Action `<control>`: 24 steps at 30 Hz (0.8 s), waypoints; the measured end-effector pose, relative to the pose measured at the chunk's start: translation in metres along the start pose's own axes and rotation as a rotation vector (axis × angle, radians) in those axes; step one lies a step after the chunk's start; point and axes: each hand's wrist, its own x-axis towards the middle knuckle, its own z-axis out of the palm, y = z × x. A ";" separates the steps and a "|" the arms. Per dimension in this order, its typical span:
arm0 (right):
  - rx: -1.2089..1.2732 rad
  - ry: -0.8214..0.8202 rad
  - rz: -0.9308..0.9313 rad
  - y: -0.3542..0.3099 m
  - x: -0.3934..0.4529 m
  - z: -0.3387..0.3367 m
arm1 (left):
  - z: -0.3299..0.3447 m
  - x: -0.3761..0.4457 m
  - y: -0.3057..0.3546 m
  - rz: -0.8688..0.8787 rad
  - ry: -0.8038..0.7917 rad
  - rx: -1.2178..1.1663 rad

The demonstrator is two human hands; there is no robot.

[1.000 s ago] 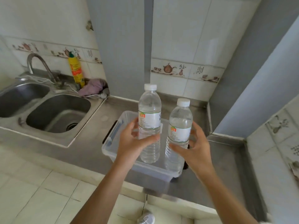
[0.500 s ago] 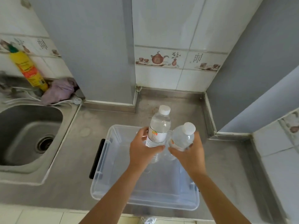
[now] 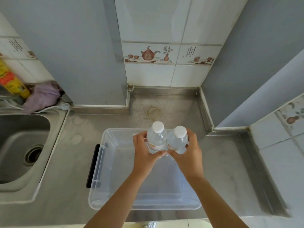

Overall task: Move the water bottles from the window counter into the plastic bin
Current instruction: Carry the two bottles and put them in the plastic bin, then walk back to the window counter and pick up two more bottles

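Both bottles are now sitting lower, inside the plastic bin (image 3: 98,175)'s far end; left hand (image 3: 144,155) is gripping the left bottle (image 3: 156,139), right hand (image 3: 189,155) gripping the right bottle (image 3: 178,140).

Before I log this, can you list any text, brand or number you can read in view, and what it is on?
No text can be read here.
Left clear plastic water bottle: red-and-white label, print blurred.
Right clear plastic water bottle: label mostly hidden by the right hand.
Yellow squeeze bottle by the steel sink: red label, lettering blurred.
White wall tile with columns of dark characters: too small.
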 end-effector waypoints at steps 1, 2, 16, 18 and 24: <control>0.018 0.002 0.001 0.000 -0.001 -0.002 | 0.000 -0.001 0.001 0.000 -0.003 0.014; 0.039 0.007 0.004 -0.001 -0.002 -0.005 | 0.000 -0.001 0.003 0.002 0.000 0.011; -0.219 0.207 -0.157 -0.012 -0.055 -0.100 | -0.003 -0.029 0.085 0.509 0.014 0.262; -0.314 0.263 -0.157 -0.006 -0.080 -0.121 | 0.005 -0.047 0.103 0.630 -0.015 0.343; -0.448 0.417 -0.046 0.023 -0.177 -0.191 | 0.045 -0.132 0.129 0.870 -0.330 0.564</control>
